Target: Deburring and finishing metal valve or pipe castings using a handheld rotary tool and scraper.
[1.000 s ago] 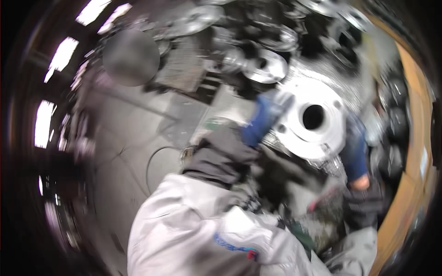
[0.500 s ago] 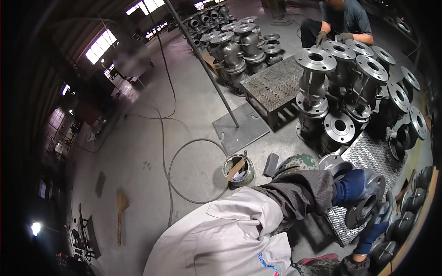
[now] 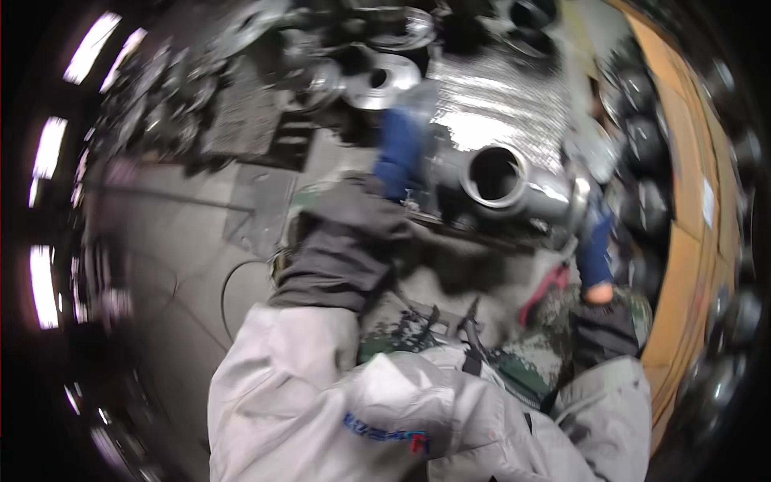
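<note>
A grey metal valve body lies sideways in front of me, its round open neck facing up toward me. At its left end is my left hand, in a blue-cuffed glove, closed on the flanged end; its fingers are smeared by motion. My right hand, gloved alike, is closed at the right-end flange, with the fingers partly hidden behind the rim. Under and beyond the valve body is a shiny textured metal plate.
Several flanged valve bodies stand beyond my left hand. More dark round castings line the right side, beside a cardboard-coloured edge. A flat floor plate and a looped hose are at the left.
The view has swung right and down, so the valve body now sits near the middle. It has turned to lie crosswise between my hands. The co-worker is no longer seen.
</note>
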The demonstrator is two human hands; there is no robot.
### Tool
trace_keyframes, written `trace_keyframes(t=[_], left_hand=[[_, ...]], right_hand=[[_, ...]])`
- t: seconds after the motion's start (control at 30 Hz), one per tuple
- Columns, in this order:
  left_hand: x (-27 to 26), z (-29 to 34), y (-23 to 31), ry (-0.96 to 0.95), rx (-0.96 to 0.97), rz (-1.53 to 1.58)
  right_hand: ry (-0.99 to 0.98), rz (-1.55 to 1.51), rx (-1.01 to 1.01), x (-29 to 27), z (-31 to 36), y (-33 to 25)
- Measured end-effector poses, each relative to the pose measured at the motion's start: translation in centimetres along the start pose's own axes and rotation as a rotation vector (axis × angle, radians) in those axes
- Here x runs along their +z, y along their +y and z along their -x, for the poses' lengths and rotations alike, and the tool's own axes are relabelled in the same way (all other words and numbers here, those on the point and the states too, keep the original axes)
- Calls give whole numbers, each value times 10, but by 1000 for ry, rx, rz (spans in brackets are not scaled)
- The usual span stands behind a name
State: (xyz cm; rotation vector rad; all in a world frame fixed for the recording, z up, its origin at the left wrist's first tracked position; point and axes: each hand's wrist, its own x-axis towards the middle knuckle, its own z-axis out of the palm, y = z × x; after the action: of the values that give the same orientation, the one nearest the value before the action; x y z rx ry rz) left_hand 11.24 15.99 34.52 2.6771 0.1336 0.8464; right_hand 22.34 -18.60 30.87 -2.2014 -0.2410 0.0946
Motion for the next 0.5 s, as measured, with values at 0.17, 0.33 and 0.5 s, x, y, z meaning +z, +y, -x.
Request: trace_keyframes(t=[0.17,0.33,0.5], left_hand=[[21,20,-2,-157,-927,874],[43,29,45,-462,-1012,1179],[49,22,58,-239,-192,590]], right_hand=[[123,45,-436,-9,22,17],[-39,-485,93,-11,42,21],[28,-131,-173,-3,32,32]])
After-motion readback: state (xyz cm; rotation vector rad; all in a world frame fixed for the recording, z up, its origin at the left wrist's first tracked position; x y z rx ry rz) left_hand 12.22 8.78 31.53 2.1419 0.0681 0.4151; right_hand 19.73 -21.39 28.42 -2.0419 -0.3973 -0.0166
